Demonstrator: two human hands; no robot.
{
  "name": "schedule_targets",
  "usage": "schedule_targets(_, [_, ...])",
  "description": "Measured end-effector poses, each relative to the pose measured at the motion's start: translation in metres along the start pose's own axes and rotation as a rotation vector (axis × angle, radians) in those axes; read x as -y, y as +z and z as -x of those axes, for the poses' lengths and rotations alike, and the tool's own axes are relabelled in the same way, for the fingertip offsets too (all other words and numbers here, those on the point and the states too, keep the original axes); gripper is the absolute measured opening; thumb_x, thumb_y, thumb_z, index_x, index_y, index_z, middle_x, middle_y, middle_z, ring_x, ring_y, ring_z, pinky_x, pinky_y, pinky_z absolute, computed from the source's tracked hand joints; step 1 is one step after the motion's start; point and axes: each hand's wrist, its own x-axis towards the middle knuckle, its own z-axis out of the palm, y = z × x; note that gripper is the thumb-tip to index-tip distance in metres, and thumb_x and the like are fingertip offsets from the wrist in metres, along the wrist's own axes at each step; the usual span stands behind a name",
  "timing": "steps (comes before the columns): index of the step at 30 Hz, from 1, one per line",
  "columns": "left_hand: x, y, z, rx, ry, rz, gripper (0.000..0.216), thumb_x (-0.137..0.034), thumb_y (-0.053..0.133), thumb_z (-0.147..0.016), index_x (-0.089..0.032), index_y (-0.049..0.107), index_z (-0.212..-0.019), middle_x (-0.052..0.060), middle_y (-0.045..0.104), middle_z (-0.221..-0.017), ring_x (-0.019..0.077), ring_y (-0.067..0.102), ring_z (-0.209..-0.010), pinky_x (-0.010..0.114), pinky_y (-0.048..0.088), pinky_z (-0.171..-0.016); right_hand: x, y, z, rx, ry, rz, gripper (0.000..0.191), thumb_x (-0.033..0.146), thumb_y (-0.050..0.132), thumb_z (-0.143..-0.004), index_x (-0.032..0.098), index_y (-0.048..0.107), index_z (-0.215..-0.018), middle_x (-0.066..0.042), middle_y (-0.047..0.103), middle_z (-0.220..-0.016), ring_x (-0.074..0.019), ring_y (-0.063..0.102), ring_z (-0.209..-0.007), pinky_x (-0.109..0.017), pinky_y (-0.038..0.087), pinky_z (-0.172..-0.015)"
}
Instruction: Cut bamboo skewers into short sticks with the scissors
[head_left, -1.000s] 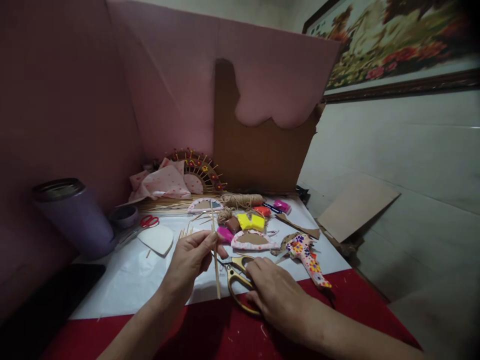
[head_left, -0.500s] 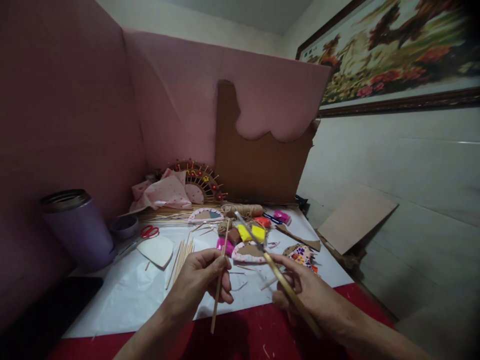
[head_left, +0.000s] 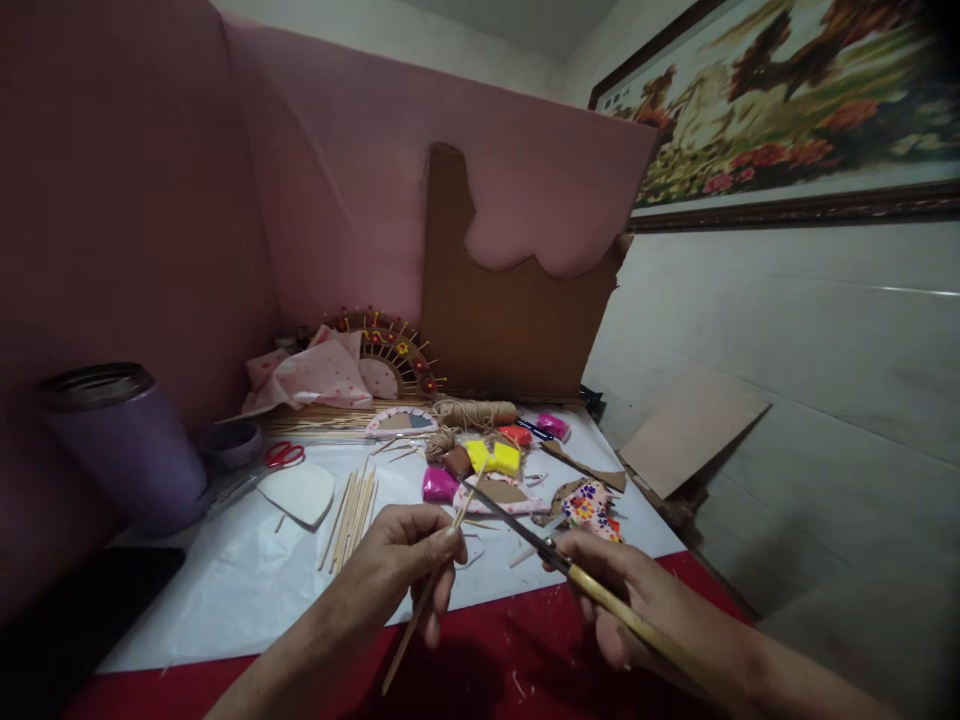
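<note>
Between the thumb and fingers of my left hand (head_left: 424, 555) is a thin wooden stick (head_left: 405, 645), slanting from lower left to upper right. My right hand (head_left: 611, 590) is wrapped round a long bladed tool (head_left: 517, 525) with a narrow dark metal blade and a yellowish handle. Its exact kind is unclear. The blade's tip points up and left, close to the stick's upper end; whether they touch I cannot tell. Several loose wooden sticks (head_left: 351, 520) lie left of my left hand. Beyond the blade sits a half-round cardboard piece (head_left: 506, 493) with a fabric edge.
A purple tumbler (head_left: 127, 450), a tape roll (head_left: 232, 443), red-handled scissors (head_left: 285, 455) and a white leaf-shaped piece (head_left: 298, 493) stand or lie leftward. Yellow packets (head_left: 493, 456), a twine roll (head_left: 476, 412) and flowered fabric (head_left: 589, 508) lie further back, before upright brown cardboard (head_left: 517, 330).
The tool has swung lower and flatter, its tip now near the stick's upper end. The stick leans more to the right at its top. The camera view has shifted slightly.
</note>
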Motion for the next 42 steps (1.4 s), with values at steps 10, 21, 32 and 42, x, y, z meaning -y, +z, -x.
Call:
schedule_targets(10, [0.004,0.001,0.004,0.07,-0.058,-0.034,0.024,-0.035,0.056,-0.081,-0.013,0.06,-0.072,-0.003,0.053,-0.04,0.0068,0.046,-0.027,0.015,0.028,-0.03,0.013,0.011,-0.005,0.07,0.107,0.094,0.032,0.019,0.066,-0.066,0.02,0.051,-0.095,0.008,0.048,-0.058,-0.0064,0.051,-0.048,-0.016,0.024,-0.042])
schedule_targets(21, [0.003,0.001,0.003,0.055,-0.049,-0.04,0.024,-0.036,0.057,-0.079,-0.014,0.061,-0.071,-0.002,0.052,-0.039,0.0067,0.043,-0.025,0.015,0.027,-0.029,0.017,0.012,-0.008,0.083,0.103,0.085,0.031,0.021,0.069,-0.064,0.021,0.049,-0.087,0.008,0.052,-0.06,-0.0062,0.049,-0.049,-0.017,0.025,-0.044])
schedule_targets(32, [0.0,0.006,0.005,0.028,-0.061,-0.056,0.023,-0.035,0.058,-0.078,-0.014,0.059,-0.068,-0.004,0.048,-0.039,0.0049,0.038,-0.026,0.015,0.025,-0.029,0.019,0.015,-0.009,0.113,0.105,0.023,0.026,0.015,0.063,-0.066,0.02,0.044,-0.082,0.009,0.049,-0.054,-0.0053,0.044,-0.045,-0.016,0.024,-0.042])
schedule_targets(42, [0.003,0.008,0.004,-0.03,-0.066,-0.03,0.023,-0.033,0.057,-0.076,-0.014,0.057,-0.063,-0.005,0.043,-0.037,0.003,0.032,-0.024,0.016,0.017,-0.03,0.017,0.021,-0.008,0.112,0.036,0.037,0.019,0.012,0.059,-0.069,0.019,0.043,-0.077,0.01,0.043,-0.053,-0.0065,0.052,-0.048,-0.018,0.02,-0.044])
